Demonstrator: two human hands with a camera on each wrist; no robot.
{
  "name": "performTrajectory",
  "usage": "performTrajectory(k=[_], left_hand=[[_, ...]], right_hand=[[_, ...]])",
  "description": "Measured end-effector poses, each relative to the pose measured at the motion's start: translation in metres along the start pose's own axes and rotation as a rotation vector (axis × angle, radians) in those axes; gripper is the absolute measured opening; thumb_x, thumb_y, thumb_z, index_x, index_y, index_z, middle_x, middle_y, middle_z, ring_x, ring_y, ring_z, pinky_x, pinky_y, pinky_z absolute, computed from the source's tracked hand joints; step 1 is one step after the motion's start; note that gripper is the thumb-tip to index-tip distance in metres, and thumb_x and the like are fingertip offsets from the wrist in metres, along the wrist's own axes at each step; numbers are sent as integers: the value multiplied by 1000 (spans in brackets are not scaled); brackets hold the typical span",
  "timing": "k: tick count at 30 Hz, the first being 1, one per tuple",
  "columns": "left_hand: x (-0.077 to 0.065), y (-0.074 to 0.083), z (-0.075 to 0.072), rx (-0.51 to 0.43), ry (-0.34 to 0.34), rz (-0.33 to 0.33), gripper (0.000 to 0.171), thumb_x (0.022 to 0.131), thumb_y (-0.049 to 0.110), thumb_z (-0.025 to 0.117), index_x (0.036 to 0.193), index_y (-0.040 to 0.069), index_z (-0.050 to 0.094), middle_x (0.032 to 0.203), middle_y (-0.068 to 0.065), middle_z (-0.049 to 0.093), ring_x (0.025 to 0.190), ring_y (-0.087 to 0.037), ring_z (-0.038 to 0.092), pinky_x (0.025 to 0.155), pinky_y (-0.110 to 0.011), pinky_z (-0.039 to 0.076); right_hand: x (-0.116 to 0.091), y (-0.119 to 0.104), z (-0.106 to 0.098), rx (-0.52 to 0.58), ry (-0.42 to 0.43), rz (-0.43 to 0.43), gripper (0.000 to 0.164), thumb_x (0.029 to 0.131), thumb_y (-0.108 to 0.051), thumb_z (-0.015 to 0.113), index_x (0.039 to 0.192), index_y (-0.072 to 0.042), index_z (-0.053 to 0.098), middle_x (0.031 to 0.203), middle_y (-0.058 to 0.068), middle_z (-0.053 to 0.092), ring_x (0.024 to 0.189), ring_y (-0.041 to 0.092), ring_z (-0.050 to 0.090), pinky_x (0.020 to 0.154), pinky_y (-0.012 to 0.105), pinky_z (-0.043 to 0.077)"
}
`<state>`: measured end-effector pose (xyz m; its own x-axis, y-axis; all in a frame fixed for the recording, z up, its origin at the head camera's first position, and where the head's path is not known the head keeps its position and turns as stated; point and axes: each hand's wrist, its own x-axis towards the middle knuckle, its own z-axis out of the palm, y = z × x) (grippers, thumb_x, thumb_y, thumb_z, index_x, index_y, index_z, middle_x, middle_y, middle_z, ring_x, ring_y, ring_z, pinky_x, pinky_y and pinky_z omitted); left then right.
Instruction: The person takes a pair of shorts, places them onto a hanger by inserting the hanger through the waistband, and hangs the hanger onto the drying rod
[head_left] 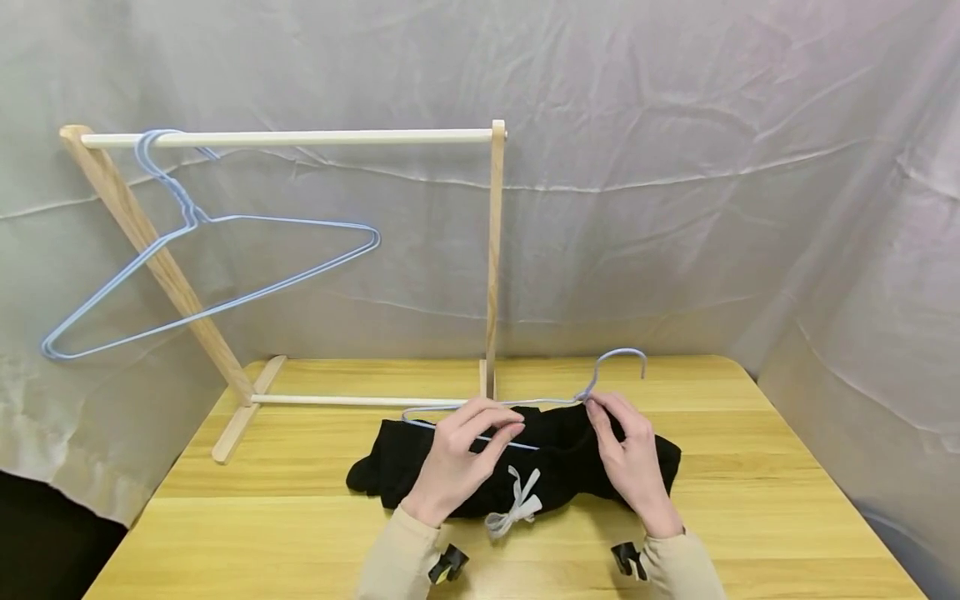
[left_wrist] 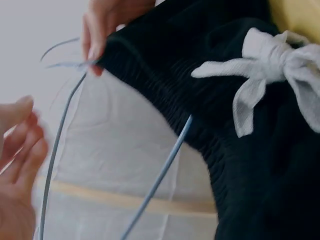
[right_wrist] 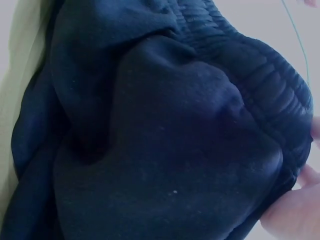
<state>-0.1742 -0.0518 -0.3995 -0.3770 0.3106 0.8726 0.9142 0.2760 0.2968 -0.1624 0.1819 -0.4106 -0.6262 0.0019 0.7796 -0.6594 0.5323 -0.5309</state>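
Black drawstring pants (head_left: 558,467) lie bunched on the table, with a white bow (head_left: 513,504) tied at the gathered waistband. A blue wire hanger (head_left: 618,352) reaches partly inside the waistband; its left end and hook stay outside. My right hand (head_left: 630,450) pinches the waistband edge close to the hanger's neck. In the right wrist view, the thumb (right_wrist: 295,212) is at the edge of the black cloth. My left hand (head_left: 468,458) hovers over the left half of the pants, fingers loosely bent and holding nothing. The left wrist view shows its fingers (left_wrist: 25,150) apart from the hanger wire.
A wooden rack with a white top rail (head_left: 315,137) stands at the back left. More blue hangers (head_left: 187,218) hang at its left end, and a lower white bar (head_left: 360,401) runs just behind the pants. Grey cloth (head_left: 675,208) surrounds the wooden table (head_left: 780,500).
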Motion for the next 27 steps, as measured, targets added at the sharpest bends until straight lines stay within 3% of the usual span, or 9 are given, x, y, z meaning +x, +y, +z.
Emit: performTrajectory(k=[2, 6, 8, 11, 14, 16, 22, 27], left_hand=[[0, 1, -8, -31, -108, -64, 7, 91, 6, 73, 97, 10, 74, 87, 2, 72, 75, -2, 63, 71, -15, 52], [0, 1, -26, -41, -427, -336, 13, 98, 19, 66, 93, 12, 76, 77, 2, 73, 64, 5, 55, 62, -15, 48], [-1, 0, -33, -8, -567, -458, 17, 99, 22, 64, 96, 11, 77, 82, 1, 76, 69, 2, 62, 68, -19, 52], [-5, -3, -41, 86, -687, -550, 20, 99, 24, 65, 110, 10, 75, 105, -1, 78, 96, -12, 71, 87, -33, 56], [-9, -4, -47, 143, -729, -593, 27, 97, 21, 67, 122, 10, 70, 123, -4, 73, 119, -27, 66, 101, -47, 51], [-11, -5, -49, 141, -740, -626, 32, 96, 19, 68, 127, 11, 67, 132, -6, 68, 125, -34, 61, 105, -53, 47], [-15, -11, -55, 130, -723, -683, 42, 93, 14, 72, 134, 14, 61, 140, -9, 63, 127, -39, 57, 104, -58, 45], [-20, -18, -58, 133, -719, -703, 47, 89, 11, 75, 134, 13, 61, 139, -10, 63, 130, -39, 55, 107, -57, 44]], right_hand=[[0, 0, -1, 10, 34, -3, 27, 90, 17, 60, 106, -1, 73, 95, 13, 72, 94, -4, 59, 85, 8, 43], [0, 1, -1, 26, 98, 14, 26, 91, 18, 57, 105, 2, 71, 95, 17, 69, 97, -8, 58, 85, 7, 42], [1, 1, -2, 32, 122, 23, 24, 91, 18, 57, 104, 3, 70, 95, 19, 68, 98, -9, 57, 87, 6, 42], [1, 2, -2, 32, 139, 28, 21, 91, 18, 57, 103, 4, 69, 95, 21, 67, 100, -10, 57, 88, 6, 42], [1, 2, -1, 32, 149, 25, 21, 92, 17, 57, 103, 5, 69, 95, 21, 67, 100, -10, 57, 88, 6, 42], [1, 2, -1, 35, 166, 27, 20, 92, 17, 57, 103, 5, 69, 96, 16, 68, 100, -10, 58, 88, 6, 43], [1, 1, -1, 72, 241, 56, 16, 93, 15, 56, 101, 9, 68, 103, -15, 65, 100, -9, 59, 89, 7, 44], [0, 2, 0, 84, 265, 55, 13, 94, 15, 56, 100, 11, 67, 104, -20, 64, 99, -8, 58, 88, 8, 44]])
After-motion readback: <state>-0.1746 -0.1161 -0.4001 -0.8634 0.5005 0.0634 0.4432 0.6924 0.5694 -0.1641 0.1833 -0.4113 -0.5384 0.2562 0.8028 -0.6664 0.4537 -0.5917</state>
